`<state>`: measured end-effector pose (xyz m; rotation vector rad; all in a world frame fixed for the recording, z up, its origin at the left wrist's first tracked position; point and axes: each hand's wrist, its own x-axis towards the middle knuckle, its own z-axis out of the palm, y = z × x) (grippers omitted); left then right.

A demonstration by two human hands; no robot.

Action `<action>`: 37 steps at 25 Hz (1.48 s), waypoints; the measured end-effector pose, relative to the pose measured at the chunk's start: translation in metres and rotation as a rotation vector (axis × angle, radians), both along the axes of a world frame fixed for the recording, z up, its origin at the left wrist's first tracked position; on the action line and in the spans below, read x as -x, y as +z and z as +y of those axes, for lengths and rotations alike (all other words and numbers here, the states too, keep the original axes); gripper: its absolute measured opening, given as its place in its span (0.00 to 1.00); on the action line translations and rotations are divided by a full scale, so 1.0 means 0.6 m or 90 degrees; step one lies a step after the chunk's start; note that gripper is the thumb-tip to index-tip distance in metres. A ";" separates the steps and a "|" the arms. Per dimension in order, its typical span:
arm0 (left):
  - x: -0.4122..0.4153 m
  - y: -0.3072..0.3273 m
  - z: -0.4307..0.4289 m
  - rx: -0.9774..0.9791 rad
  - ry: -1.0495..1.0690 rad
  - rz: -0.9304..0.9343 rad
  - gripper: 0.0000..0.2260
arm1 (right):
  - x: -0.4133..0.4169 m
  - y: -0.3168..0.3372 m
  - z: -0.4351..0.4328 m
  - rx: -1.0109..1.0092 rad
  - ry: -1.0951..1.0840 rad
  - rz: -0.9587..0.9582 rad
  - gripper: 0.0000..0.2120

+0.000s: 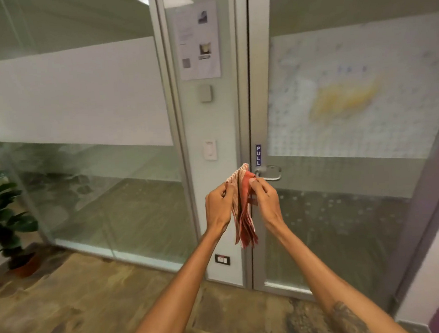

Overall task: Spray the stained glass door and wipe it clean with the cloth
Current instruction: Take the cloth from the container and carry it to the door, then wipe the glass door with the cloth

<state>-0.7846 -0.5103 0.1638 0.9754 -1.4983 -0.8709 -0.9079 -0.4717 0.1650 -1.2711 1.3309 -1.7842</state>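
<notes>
Both hands grip a folded red-and-white cloth (243,206) at chest height: the left hand (220,205) pinches its upper edge from one side, the right hand (263,198) clamps thumb and fingers on the other, and the loose layers hang down between the wrists. The hold looks like an effort to fold or bunch the fabric into a pad before wiping. Just beyond the knuckles stands the glass door (346,209), shut, its metal handle (272,174) directly behind the cloth under a blue "PULL" sticker (258,155). A yellow stain (343,99) smears the frosted, dotted band of the pane, up and to the right of the hands and well clear of them. No spray bottle is in view, and whether the glass is already wet cannot be told. A posted notice (198,40) hangs on the panel beside the door; a potted plant (1,212) stands far left on the floor.
</notes>
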 end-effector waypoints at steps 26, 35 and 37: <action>0.613 0.028 -0.255 -0.050 -0.174 -0.009 0.14 | 0.636 0.039 -0.120 0.038 -0.094 -0.160 0.21; 0.753 0.043 -0.320 -0.046 -0.270 -0.096 0.11 | 0.787 0.113 -0.149 0.087 0.094 -0.218 0.15; 0.776 0.050 -0.343 -0.011 -0.269 -0.131 0.14 | 0.808 0.120 -0.162 0.120 0.073 -0.256 0.15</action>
